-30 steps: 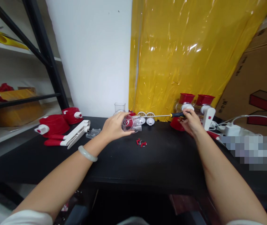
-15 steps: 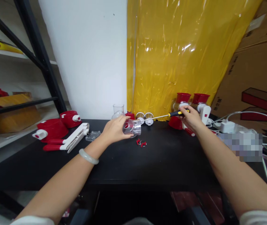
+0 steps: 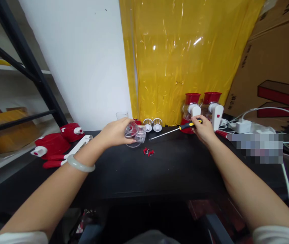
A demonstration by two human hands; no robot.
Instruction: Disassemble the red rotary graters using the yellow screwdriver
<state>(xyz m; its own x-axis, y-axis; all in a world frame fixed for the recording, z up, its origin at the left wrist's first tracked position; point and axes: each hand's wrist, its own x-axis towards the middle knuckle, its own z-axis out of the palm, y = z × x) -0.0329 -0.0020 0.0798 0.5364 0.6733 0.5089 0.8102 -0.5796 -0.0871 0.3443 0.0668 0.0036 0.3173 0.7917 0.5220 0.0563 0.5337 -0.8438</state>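
My left hand (image 3: 117, 133) is closed around a clear plastic grater housing (image 3: 139, 133), whose tube end points right. Part of the housing is hidden by the fingers. My right hand (image 3: 202, 127) grips a screwdriver (image 3: 188, 125) by its black and yellow handle. The steel shaft slants down to the left, and its tip stands a little to the right of the housing, apart from it. Something tiny shows at that tip, too small to name. Below the housing, small red parts (image 3: 150, 153) with screw-like bits lie on the black table (image 3: 144, 179).
Two grater drums (image 3: 157, 125) stand at the back. Grater units with red hoppers (image 3: 212, 98) are behind my right hand. Red bases (image 3: 51, 145) and red-and-white handles (image 3: 54, 164) lie at the left. White cables (image 3: 288, 183) and a charger (image 3: 243, 126) are at the right.
The screwdriver tip has come away from the housing and dropped lower. My left hand has turned the housing slightly, and the red seen through it no longer shows. The view has shifted.
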